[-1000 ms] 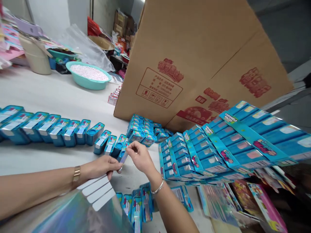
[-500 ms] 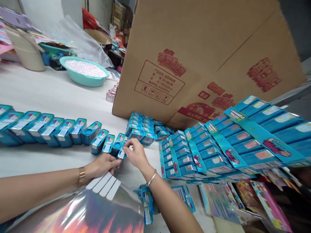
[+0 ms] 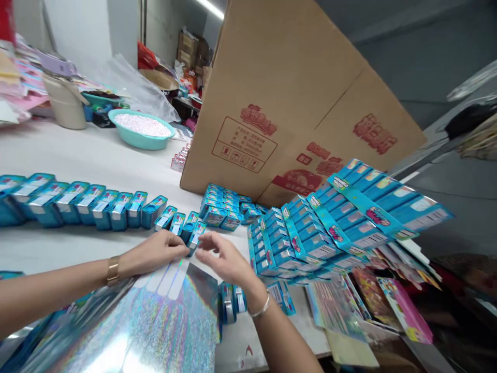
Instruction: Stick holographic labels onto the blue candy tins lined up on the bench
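My left hand is closed, its fingertips pinched together above the top edge of a shiny holographic sheet that carries white label strips. Whatever the pinch holds is too small to make out. Just right of it, my right hand is open, with thumb and fingers apart. Between and behind the fingertips stands a small blue candy box with a silvery strip over its top. It ends a long row of similar blue candy boxes across the white table.
A large cardboard carton stands behind stacked blue boxes. Display packs of blue candy boxes lean at right. More boxes lie below my right hand. A turquoise basin of pale pellets sits back left, beside a beige jug.
My right hand has come off the end candy box and its fingers have spread. My left fingers have moved from that box's side to the sheet's top edge. The view has shifted.
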Demonstrator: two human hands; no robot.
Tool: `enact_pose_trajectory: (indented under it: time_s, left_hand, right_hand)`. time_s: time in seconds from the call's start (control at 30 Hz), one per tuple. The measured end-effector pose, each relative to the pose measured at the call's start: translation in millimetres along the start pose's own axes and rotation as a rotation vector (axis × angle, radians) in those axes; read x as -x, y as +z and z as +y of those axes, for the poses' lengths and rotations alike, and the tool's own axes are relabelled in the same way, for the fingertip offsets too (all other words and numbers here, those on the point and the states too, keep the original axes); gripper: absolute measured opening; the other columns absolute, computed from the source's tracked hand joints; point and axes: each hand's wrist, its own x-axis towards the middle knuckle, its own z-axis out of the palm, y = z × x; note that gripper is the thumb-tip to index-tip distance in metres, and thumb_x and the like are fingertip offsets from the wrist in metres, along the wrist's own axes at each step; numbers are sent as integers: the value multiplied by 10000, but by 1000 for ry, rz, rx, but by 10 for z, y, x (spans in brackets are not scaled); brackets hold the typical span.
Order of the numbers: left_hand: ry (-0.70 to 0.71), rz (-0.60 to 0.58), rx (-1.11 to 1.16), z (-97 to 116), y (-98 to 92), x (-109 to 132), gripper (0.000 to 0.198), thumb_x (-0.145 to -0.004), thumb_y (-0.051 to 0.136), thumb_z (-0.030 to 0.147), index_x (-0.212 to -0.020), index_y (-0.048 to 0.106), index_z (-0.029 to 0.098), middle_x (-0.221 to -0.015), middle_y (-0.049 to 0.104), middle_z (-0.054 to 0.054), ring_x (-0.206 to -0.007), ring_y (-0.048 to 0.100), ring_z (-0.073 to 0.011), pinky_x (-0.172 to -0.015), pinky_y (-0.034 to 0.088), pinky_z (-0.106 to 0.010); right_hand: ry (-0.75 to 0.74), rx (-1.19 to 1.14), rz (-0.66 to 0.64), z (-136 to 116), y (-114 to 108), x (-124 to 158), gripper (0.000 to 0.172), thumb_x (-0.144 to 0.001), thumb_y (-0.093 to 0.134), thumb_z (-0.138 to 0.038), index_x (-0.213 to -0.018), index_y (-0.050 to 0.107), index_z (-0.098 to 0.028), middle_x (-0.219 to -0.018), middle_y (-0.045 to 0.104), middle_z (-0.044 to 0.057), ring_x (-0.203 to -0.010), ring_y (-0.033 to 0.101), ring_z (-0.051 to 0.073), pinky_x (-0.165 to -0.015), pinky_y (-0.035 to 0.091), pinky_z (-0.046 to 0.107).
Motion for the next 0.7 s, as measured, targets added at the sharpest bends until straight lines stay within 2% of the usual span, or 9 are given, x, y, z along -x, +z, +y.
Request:
enact_pose_trajectory:
  time_s: [0.03,0.1,0.2,0.27,0.33,0.47,0.6,0.7]
  left_hand:
    - [26,11,-8,71,-27,62,375,-774,590,512,-644,706,179,-637,598,-14,-632,491,-174,-563,306,-266]
    - [41,2,-25,172,-41,163,324,-758,589,448,-686,751,177,-670,628,-17,-667,520,-183,-575,334,-256]
    - [33,-61,-55,233,10,267,306,-738,592,434,-618,699,173,-602,513,4,-609,432,-154,-527,280,-247]
    - [45,-91,-37,242,54,317,317,-724,583,433,-529,572,184,-570,382,21,-573,330,-130,-505,215,-253]
    - [47,-96,22,250,82,364,315,-708,573,437,-519,499,196,-581,333,27,-570,286,-124,-506,194,-259]
    - [-16,-88,134,294,91,457,298,-681,581,466,-563,538,196,-586,372,27,-567,295,-128,-526,213,-267]
    - [-32,-59,152,304,100,498,301,-674,572,479,-568,544,198,-602,420,19,-583,341,-138,-555,248,-273]
    - [-71,-47,58,221,111,464,283,-687,554,458,-582,560,195,-602,429,22,-575,370,-140,-554,261,-274]
  right_hand:
    - [13,8,-23,-86,26,117,324,-880,737,-344,-1179,669,-239,-1050,758,33,-938,712,194,-808,544,311]
    - [53,41,33,-211,133,310,243,-853,763,-284,-1084,705,-237,-933,762,5,-843,709,178,-762,535,290]
    - [60,65,181,-293,336,499,72,-864,732,-201,-931,734,-227,-831,739,-17,-762,684,153,-711,511,258]
    - [-16,97,265,-311,435,585,76,-878,710,-165,-900,744,-229,-847,735,-13,-783,680,150,-718,505,253]
    - [-118,170,333,-326,490,659,104,-903,692,-157,-918,754,-240,-886,732,0,-836,681,159,-750,502,263]
    - [-272,345,433,-362,528,763,121,-963,650,-201,-983,750,-266,-957,720,22,-897,663,184,-808,475,311]
    - [-302,374,434,-412,530,778,94,-964,632,-173,-930,682,-244,-946,707,11,-909,642,186,-837,440,328]
    - [-295,429,391,-495,441,718,117,-955,573,-135,-877,601,-218,-904,675,23,-897,612,197,-832,419,335]
